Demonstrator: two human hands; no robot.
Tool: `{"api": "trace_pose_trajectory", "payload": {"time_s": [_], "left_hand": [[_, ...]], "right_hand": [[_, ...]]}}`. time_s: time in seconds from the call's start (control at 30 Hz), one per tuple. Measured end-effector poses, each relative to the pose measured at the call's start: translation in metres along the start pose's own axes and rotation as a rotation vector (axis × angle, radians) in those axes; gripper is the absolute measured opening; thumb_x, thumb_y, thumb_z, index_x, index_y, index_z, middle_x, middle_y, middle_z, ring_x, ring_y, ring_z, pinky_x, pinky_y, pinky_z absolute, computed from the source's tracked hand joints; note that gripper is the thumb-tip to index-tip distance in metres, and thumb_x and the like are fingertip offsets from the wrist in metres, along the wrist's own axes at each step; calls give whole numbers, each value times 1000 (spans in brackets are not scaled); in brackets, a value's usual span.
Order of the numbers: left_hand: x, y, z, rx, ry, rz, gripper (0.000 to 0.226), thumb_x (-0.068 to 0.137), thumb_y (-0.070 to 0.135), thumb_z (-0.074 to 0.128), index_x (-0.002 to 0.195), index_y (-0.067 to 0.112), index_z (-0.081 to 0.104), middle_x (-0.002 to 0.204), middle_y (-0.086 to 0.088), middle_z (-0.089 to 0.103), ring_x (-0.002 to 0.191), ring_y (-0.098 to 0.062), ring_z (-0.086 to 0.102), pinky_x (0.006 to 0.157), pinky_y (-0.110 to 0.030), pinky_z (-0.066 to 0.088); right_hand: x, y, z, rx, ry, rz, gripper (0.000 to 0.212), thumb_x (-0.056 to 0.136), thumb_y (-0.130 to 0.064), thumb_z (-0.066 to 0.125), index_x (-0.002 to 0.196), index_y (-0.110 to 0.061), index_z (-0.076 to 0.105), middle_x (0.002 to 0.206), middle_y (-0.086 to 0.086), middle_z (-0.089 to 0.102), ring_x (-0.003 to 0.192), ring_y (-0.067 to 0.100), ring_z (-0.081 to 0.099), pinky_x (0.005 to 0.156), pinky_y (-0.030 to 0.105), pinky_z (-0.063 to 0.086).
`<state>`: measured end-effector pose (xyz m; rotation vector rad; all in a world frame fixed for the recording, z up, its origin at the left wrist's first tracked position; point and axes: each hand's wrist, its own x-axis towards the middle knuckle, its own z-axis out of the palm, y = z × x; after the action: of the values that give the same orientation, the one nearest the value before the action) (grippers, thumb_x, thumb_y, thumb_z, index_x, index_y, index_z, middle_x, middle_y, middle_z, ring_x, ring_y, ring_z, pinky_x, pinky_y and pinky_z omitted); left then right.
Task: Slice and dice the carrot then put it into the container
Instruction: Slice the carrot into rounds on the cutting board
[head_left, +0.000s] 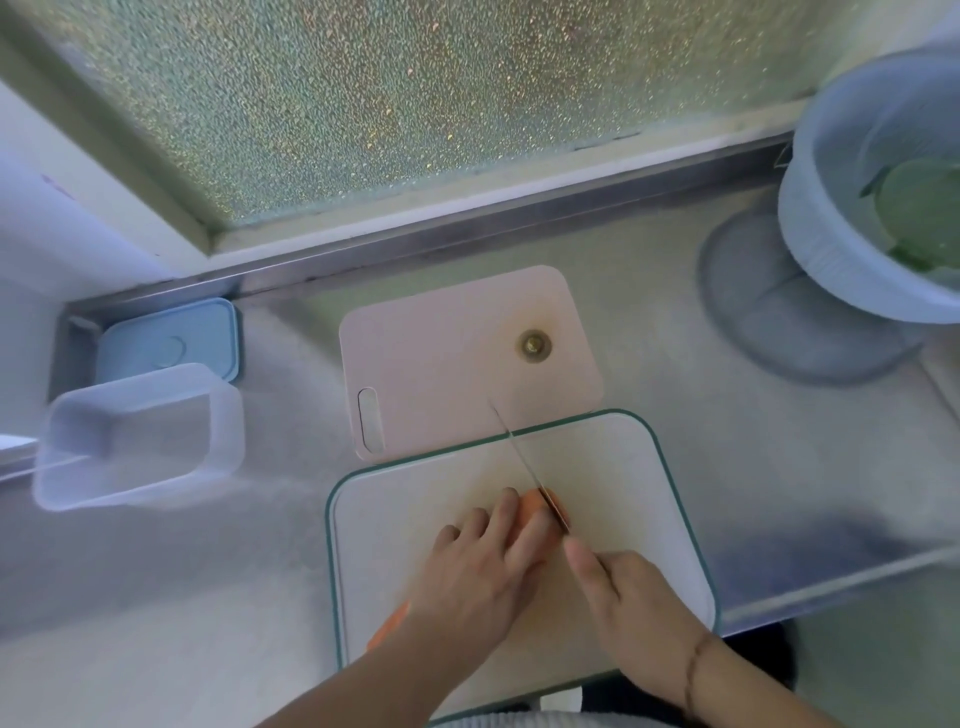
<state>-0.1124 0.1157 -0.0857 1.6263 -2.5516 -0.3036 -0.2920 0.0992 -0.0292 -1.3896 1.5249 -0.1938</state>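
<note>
Carrot (532, 506): it lies on the white cutting board (623, 467), near the middle, mostly hidden under the fingers. An orange end also shows near the left edge of the board, below the left wrist; I judge it is the other end of the same carrot, but I cannot tell for sure.
Left hand (478, 566): it presses the carrot down, the fingers bent over it, the fingertips just beside the blade.
Right hand (623, 592): it is clenched around the handle of the knife (524, 462), the forefinger stretched along the back of the blade. The handle itself is hidden.
Knife: the blade stands on the carrot and its tip points far, over the pink board (452, 353).
Container (140, 441): clear, open, well apart on the left of the counter; its blue lid (171, 343) lies just behind it. No carrot is in it yet.
Risk, fingers: the left fingertips are very near the blade; if they are not drawn back, a cut may touch them.
Risk, rolling: the carrot is round; with weak pressure it may turn under the blade and the knife may slip sideways.
Risk, pieces: cut pieces may roll off the board onto the counter.
Risk, board: the white board overlaps the pink board and reaches over the near edge of the counter, so it may rock under a hard cut.
</note>
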Motion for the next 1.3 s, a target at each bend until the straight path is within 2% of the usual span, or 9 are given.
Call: {"api": "trace_pose_trajectory", "payload": {"time_s": [0.4, 0.57, 0.73, 0.9, 1.0, 1.07, 1.1, 1.2, 1.3], "left_hand": [[2, 1, -4, -30, -23, -61, 51, 89, 46, 47, 133, 21, 47, 125, -9, 53, 76, -29, 61, 51, -36, 53], [-1, 3, -11, -63, -39, -43, 51, 89, 45, 50, 134, 22, 45, 126, -10, 52, 85, -29, 58, 56, -37, 55], [1, 1, -14, -80, -51, -45, 51, 86, 44, 50, 132, 23, 45, 125, -9, 51, 82, -30, 57, 55, -36, 54], [0, 1, -13, -86, -57, -47, 50, 88, 44, 49, 132, 21, 45, 126, -11, 55, 84, -31, 60, 56, -39, 56], [-1, 1, -11, -83, -68, -38, 53, 88, 43, 50, 136, 21, 43, 127, -11, 56, 85, -31, 60, 58, -40, 57], [-1, 2, -10, -74, -78, -41, 54, 88, 42, 49, 137, 21, 43, 129, -11, 57, 85, -30, 60, 59, -40, 56], [-1, 2, -10, -67, -83, -42, 54, 88, 42, 48, 137, 20, 44, 129, -11, 57, 84, -30, 60, 59, -40, 56], [-1, 4, -7, -41, -89, -32, 54, 88, 40, 47, 137, 17, 46, 129, -12, 58, 82, -30, 60, 57, -39, 54], [-1, 4, -6, -31, -60, -21, 50, 90, 40, 48, 134, 17, 46, 127, -13, 58, 81, -30, 61, 56, -39, 53]], "right_hand": [[-20, 18, 0, 6, 22, 98, 71, 84, -68, 25, 73, -10, 65, 75, 6, 66, 73, 13, 59, 70, 26, 44], [-62, 48, 1, -10, 153, 237, 28, 97, -51, 42, 84, -33, 58, 82, 3, 63, 87, 15, 62, 63, 12, 33], [-65, 25, -14, 102, 11, -5, 55, 81, -70, 23, 66, -29, 57, 53, -9, 56, 45, 1, 51, 48, 7, 37], [-82, 39, 8, -398, 252, -287, 51, 105, -27, 16, 115, -13, 64, 67, 4, 63, 49, 17, 58, 51, 20, 52], [-80, 16, -1, -342, 54, -161, 45, 102, -51, 12, 104, -47, 57, 53, -19, 48, 45, -1, 48, 48, 6, 40], [-66, 11, -5, -169, 110, -14, 68, 58, -101, 0, 71, -50, 44, 39, -22, 36, 39, -7, 43, 45, 2, 31], [-66, 12, -7, -126, 81, 97, 85, 36, -105, -6, 67, -42, 43, 41, -20, 42, 39, -7, 44, 46, 5, 33], [-55, -3, -14, -54, -41, 187, 76, 56, -83, 5, 72, -23, 49, 59, 6, 51, 48, 2, 49, 53, 9, 38], [-37, -14, -10, 28, 29, 46, 54, 87, -62, 26, 63, -20, 50, 60, 1, 52, 59, 8, 51, 65, 16, 42]]}}
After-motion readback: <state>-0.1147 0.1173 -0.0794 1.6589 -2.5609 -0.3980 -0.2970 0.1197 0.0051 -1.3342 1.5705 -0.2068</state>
